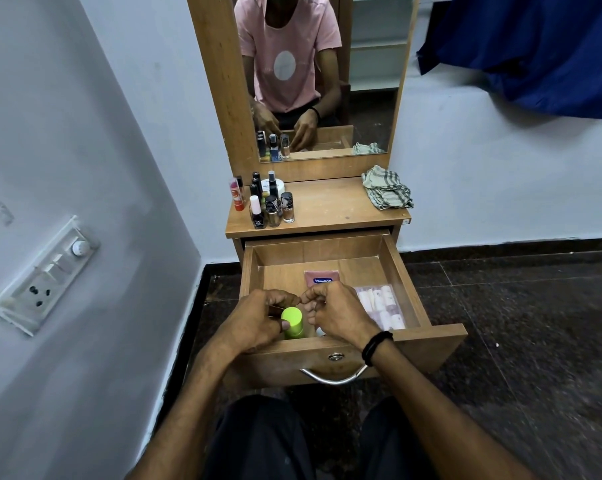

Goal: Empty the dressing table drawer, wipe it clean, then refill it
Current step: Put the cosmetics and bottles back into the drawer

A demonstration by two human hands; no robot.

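Note:
The wooden drawer of the dressing table is pulled open in front of me. Both hands reach into its front part. My left hand curls its fingers round a bottle with a lime-green cap. My right hand has its fingers curled just right of that bottle; what they hold is hidden. Behind the hands lies a pink Vaseline packet. A clear pouch of small white tubes lies at the drawer's right side. A checked cloth lies crumpled on the table top.
Several nail polish bottles and small cosmetics stand at the left of the table top. A mirror rises behind. A wall with a switchboard is close on the left. Dark stone floor lies to the right.

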